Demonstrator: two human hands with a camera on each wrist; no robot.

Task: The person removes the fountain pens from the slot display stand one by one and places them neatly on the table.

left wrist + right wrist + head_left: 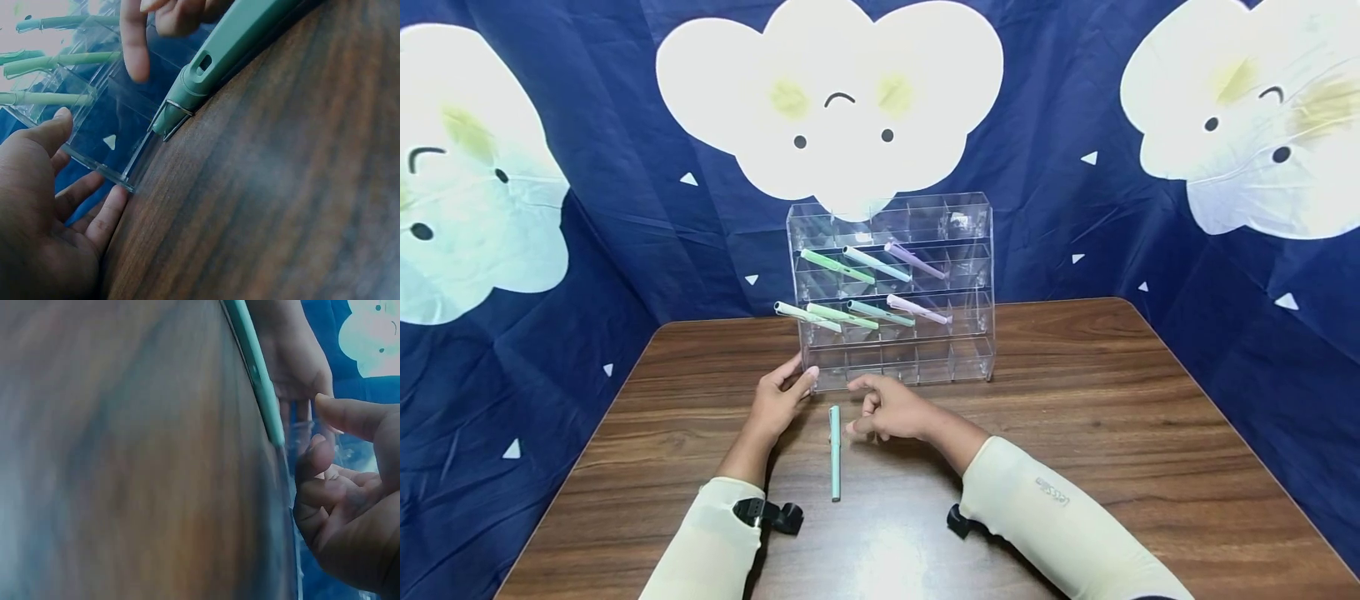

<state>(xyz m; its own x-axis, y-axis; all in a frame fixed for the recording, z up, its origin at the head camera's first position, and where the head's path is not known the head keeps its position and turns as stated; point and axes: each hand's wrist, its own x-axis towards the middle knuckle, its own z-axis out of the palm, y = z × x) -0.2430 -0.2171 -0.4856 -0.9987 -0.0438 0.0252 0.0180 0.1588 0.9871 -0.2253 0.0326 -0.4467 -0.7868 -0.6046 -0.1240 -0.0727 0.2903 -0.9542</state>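
- Evidently, the mint-green pen (835,458) lies on the wooden table (1075,400), in front of the clear tiered rack (898,364), its clip end toward it.
- The right hand (895,408), just beside the pen, grasps nothing: the index finger reaches out, the thumb stands apart, the other fingers bend loosely.
- The left hand (777,406) lays its thumb and fairly straight fingers against the rack's lower left corner, unclenched.
- The step in hand looks like taking up the pen; a thumb-and-index pinch near mid-barrel should serve best, as a nudge may roll it.
- Light left-hand pressure should stop the rack sliding if bumped.
- Matching the other pens' slant would probably suit the compartments and spare the neighbours.
- Pens: eight, one on the table and seven in the rack.
- Upper pen row, three: green pen (837,267), pale blue pen (877,264), purple pen (915,260).
- Lower pen row, four: white pen (807,317), light green pen (844,317), teal pen (882,313), lilac pen (919,309).
- Hands, two; racks, one.
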